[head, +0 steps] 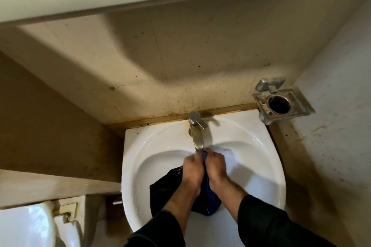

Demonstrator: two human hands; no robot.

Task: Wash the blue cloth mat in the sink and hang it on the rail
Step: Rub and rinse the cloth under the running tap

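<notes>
Mat (208,196) is lying bunched in the sink (160,146), its upper edge being gripped by both hands just under the tap (197,136). Left hand (192,168) and right hand (215,165) are pressing together, fingers curling round the fold, forearms reaching in from below. Dark wet cloth is spreading left of the wrists. Bare basin is showing on either side, walls crowding close.
</notes>
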